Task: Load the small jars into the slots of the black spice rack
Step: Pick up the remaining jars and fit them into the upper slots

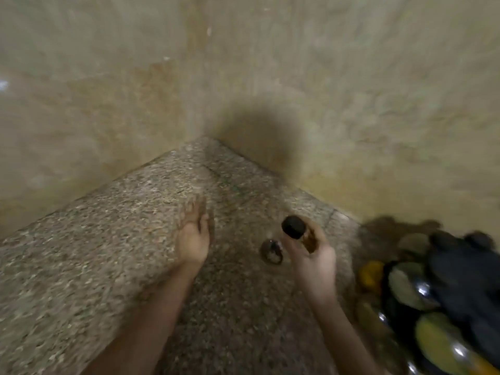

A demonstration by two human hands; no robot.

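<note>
A speckled stone desk (pixel 81 266) fills the lower half of the frame, meeting bare walls (pixel 108 90) above. At the lower right, blurred, sits the black rack (pixel 460 280) with jars already in it. The right hand (pixel 311 261) grips a dark-capped jar (pixel 300 234) at centre right; the left hand (pixel 193 239) hovers empty, fingers loosely spread. Another small jar (pixel 271 251) lies between them. Carrying seems underway; next it needs a free slot.
</note>
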